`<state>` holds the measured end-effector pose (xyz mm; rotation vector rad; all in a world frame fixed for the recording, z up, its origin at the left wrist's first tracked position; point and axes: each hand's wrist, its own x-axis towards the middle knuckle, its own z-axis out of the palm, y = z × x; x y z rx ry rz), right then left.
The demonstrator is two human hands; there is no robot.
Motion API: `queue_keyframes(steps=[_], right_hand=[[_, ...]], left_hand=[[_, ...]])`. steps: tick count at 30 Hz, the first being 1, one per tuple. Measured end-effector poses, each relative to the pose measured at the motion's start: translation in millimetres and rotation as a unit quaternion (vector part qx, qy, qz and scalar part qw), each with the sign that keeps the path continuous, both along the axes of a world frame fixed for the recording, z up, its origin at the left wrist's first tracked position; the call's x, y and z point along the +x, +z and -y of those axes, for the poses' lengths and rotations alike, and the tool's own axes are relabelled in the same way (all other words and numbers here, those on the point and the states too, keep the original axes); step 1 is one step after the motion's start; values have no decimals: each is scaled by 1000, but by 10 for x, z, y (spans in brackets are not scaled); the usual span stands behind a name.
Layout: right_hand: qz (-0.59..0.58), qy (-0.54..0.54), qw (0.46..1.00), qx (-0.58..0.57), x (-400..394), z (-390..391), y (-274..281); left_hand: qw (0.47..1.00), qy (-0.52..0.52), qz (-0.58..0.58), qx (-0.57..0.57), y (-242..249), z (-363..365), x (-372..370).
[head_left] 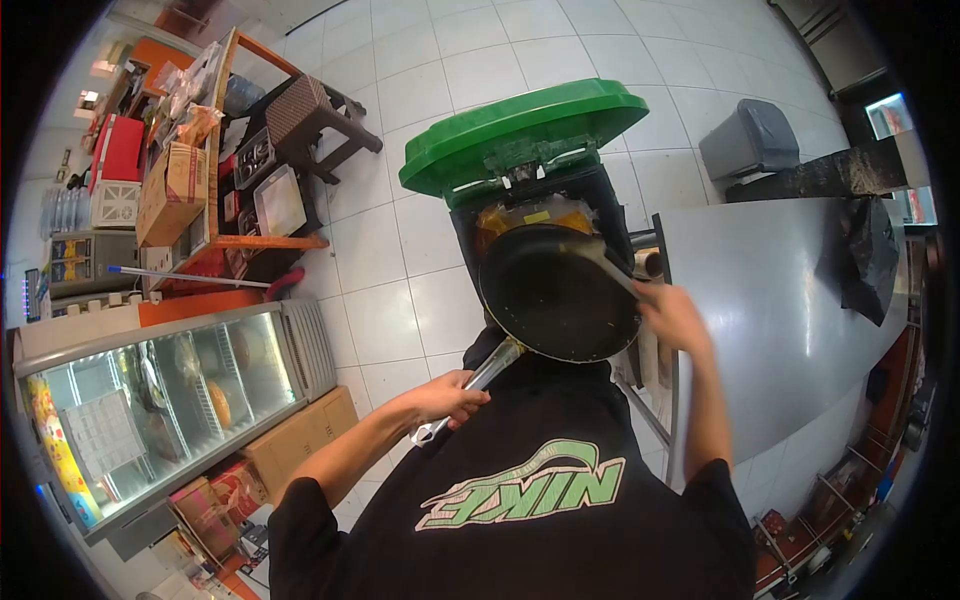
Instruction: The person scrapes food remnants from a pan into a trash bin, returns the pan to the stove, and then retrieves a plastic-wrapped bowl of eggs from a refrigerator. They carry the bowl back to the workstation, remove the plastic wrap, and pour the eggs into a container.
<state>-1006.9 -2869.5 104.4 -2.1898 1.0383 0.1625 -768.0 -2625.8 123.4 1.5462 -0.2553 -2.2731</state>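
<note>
My left hand (450, 398) is closed around the metal handle of a black frying pan (560, 300). The pan is held over the near side of a black bin (467, 232), whose green lid (530, 130) stands raised on the far side. In my right hand (675, 318) is a spatula (618, 270), its end over the pan's upper right part and blurred by motion. Behind the pan's far rim, orange-brown and clear waste (540, 215) shows inside the bin; the pan hides the rest of the opening.
To the right stands a steel table (770, 330) with a black plastic bag (868, 260) on it. A grey bin (750, 140) is farther back. At left are a brown stool (305, 120), an orange-framed shelf (225, 150) and a lit glass-front fridge (170, 390).
</note>
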Motion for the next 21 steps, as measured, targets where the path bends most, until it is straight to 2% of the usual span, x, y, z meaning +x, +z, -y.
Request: queue_keyframes(steps=[1,2,3,5,6,8,10,11,13,15,16,18,19,21], right_hand=[[66,86,994,31,-217,135,126],[-39,84,982,164,-318,250,362],[-37,82,982,164,-327,295,484],[-64,142,943,294,-349,337,603],[43,197,928,314,-377,295,306],[5,125,947,297,82,33,386],[46,43,984,169,264,-195,-148],[48,43,984,168,300,-179,-257],[-11,-93,986,137,332,-147,-368],[-11,-41,995,87,117,10,-316],[9,27,996,87,-25,98,-180],[-54,80,978,185,-120,135,445],[-54,82,978,186,-114,114,531],[-50,181,953,238,-84,38,623]], left_hand=[[1000,1,0,1,-14,-20,19],[999,17,-28,14,-38,-40,44],[998,31,-55,26,-50,-43,67],[998,21,-52,18,-35,-41,67],[999,13,-51,9,-27,-35,52],[1000,-14,-22,-10,26,24,-16],[999,-38,9,-27,35,24,-67],[998,-43,17,-37,5,15,-71],[998,-51,22,-42,-5,-2,-81],[1000,-10,14,-22,-13,32,-54],[1000,-7,15,-23,-20,33,-49],[1000,24,-6,13,-39,17,-35],[1000,25,-6,14,-44,15,-34],[997,57,-50,29,-59,29,-34]])
